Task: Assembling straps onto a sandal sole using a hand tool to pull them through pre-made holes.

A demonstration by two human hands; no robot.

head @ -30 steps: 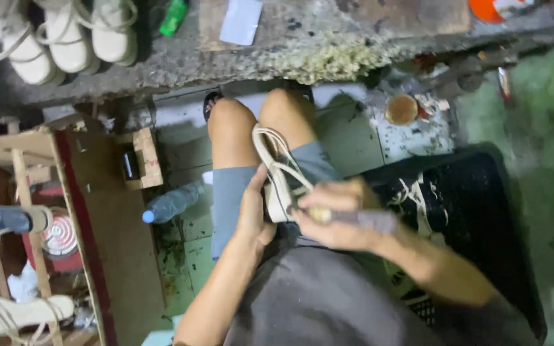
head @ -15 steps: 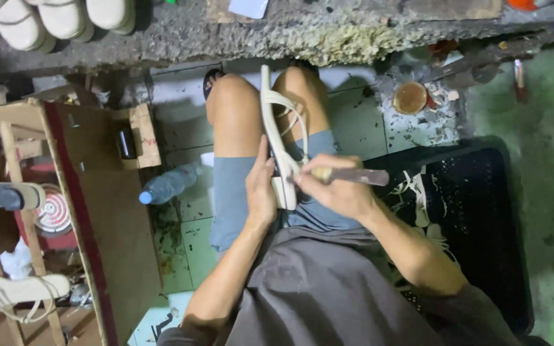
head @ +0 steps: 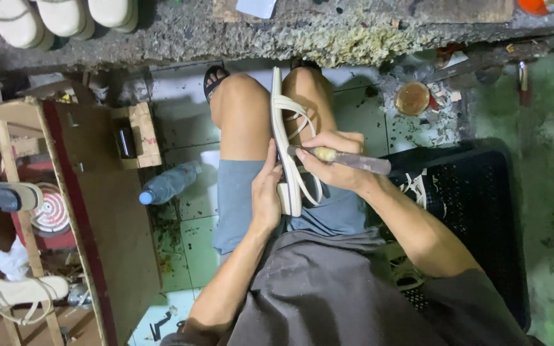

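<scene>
While your left hand clamps the white strappy sandal on edge at centre frame, long axis running up the frame, your right hand grips the tool just right of it.

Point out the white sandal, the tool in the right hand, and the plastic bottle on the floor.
white sandal (head: 279,138), head view, on the sole's edge.
tool (head: 354,160), head view, on the handle past the fingers.
plastic bottle (head: 169,183), head view, on the clear body above the blue cap.
</scene>
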